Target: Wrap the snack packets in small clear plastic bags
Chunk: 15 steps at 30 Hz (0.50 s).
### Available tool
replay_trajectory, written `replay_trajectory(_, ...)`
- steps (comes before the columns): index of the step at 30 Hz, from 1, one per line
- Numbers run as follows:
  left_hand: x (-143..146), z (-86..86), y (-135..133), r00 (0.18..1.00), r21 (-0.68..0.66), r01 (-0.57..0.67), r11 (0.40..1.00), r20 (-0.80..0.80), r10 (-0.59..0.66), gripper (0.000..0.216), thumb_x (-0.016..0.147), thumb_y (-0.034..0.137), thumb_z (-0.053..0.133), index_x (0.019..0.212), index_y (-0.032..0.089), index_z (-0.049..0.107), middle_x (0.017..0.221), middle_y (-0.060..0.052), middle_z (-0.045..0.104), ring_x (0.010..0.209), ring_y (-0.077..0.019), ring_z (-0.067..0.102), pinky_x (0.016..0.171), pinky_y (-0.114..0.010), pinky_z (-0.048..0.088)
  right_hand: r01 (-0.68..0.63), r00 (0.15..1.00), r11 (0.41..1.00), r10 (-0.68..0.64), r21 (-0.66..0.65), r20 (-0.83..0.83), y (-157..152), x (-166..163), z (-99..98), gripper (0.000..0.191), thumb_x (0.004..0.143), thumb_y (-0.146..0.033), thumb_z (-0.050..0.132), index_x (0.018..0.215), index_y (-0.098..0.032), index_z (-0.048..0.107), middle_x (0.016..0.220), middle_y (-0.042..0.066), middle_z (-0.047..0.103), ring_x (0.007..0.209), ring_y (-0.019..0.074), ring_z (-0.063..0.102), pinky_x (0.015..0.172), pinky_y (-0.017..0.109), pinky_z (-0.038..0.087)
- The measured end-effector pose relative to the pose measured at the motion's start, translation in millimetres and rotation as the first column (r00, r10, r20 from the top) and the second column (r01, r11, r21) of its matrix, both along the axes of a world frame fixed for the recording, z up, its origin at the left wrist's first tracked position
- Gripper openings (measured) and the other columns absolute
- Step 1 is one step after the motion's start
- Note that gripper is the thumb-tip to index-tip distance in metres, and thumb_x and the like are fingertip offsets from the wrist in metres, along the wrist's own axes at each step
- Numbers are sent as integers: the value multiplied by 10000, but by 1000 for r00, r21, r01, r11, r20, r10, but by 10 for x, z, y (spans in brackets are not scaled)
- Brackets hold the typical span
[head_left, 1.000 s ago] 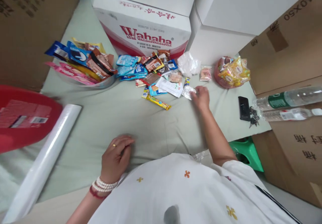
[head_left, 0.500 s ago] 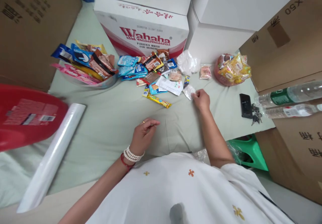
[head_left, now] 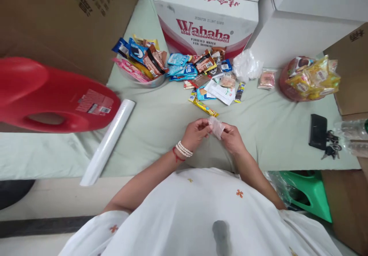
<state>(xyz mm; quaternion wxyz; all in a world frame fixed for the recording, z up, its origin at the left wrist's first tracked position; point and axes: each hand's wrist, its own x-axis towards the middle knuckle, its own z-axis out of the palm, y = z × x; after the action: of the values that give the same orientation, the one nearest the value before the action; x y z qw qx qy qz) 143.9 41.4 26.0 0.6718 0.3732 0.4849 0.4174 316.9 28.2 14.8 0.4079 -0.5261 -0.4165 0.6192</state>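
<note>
A small clear plastic bag (head_left: 216,126) is pinched between both my hands, just above the pale green cloth (head_left: 161,122). My left hand (head_left: 196,132), with a ring and white bead bracelets at the wrist, grips its left edge. My right hand (head_left: 232,137) grips its right edge. Beyond the hands lies a heap of snack packets (head_left: 201,76), the nearest being a long yellow packet (head_left: 204,107).
A clear bowl of snack packets (head_left: 140,62) stands at the back left, a Wahaha box (head_left: 204,26) behind. A red jug (head_left: 51,97) and a white film roll (head_left: 107,143) lie left. A red bowl of yellow snacks (head_left: 309,79), black phone (head_left: 317,131), keys (head_left: 331,148) and green stool (head_left: 307,194) are right.
My right hand drew the small clear bag back from the snack heap toward me. My left hand rose from the cloth and took hold of it too. The view shifted right.
</note>
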Motion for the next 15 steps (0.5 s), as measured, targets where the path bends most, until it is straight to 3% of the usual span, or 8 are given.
replay_trajectory(5, 16, -68, -18, 995, -44, -93, 995, -36, 91, 291, 689, 398, 848, 796, 152, 732, 552, 25, 628, 486, -95, 559, 500, -227, 443, 91, 972, 984, -121, 154, 202, -32, -43, 31, 274, 850, -479, 711, 927, -223, 773, 854, 15, 679, 717, 150, 565, 668, 271, 455)
replay_trajectory(7, -13, -93, -50, 990, -62, -140, 988, -39, 138, 290, 669, 385, 856, 803, 154, 743, 558, 27, 633, 484, -94, 559, 487, -223, 429, 154, 946, 968, -203, 199, 254, -37, -7, 35, 273, 881, -477, 680, 958, -229, 763, 899, 26, 683, 758, 159, 578, 698, 279, 474)
replay_trajectory(12, -140, -99, -71, 967, -64, -255, 965, -38, 253, 334, 630, 389, 881, 807, 161, 714, 638, 37, 641, 487, -68, 538, 486, -211, 436, 416, 862, 880, -462, 228, 207, -95, 115, 21, 276, 902, -478, 672, 1011, -229, 718, 761, -15, 595, 638, 138, 489, 630, 272, 437)
replay_trajectory(15, -249, -41, -56, 949, -16, -314, 949, -14, 314, 346, 635, 395, 881, 805, 168, 683, 698, 37, 648, 519, -64, 556, 517, -207, 466, 289, 915, 924, -344, 251, 210, -179, 246, 65, 219, 897, -450, 701, 970, -245, 733, 772, -13, 592, 659, 141, 505, 643, 278, 432)
